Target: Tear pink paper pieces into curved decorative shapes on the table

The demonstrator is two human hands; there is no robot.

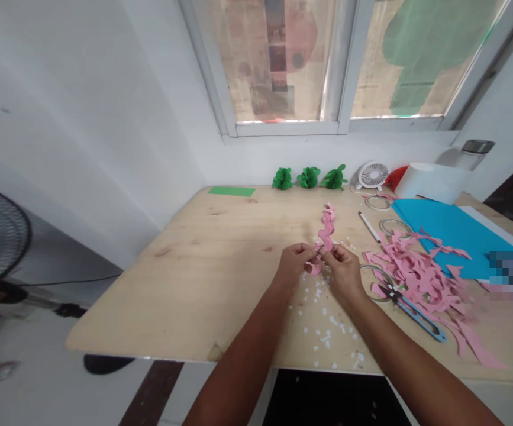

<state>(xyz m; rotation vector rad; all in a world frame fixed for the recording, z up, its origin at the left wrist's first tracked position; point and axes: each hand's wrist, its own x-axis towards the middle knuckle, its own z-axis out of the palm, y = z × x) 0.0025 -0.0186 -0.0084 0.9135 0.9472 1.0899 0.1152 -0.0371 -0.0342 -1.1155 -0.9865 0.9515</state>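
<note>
1 pink wavy strip (327,229), curled, located betw. L hand (294,264) & R hand (345,273), over tabletop (171,284); fingers of both nearly closed, strip pinched at nr. end, exact grip unclear. Tear poss. at narrow bends if pulled unevenly; creasing likely if squeezed hard. White scraps (326,339), loose below, might be scattered by wrists; snips (422,319) & pink offcuts (416,272), nr. R forearm, could be knocked if arm swung outward.

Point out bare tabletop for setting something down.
Bare: table left of the left hand, from green strip to near edge; smaller patch between left hand and green paper shapes. Crowded: right of right hand, with pink scraps, snips and blue paper; white bits lie between the forearms.
</note>
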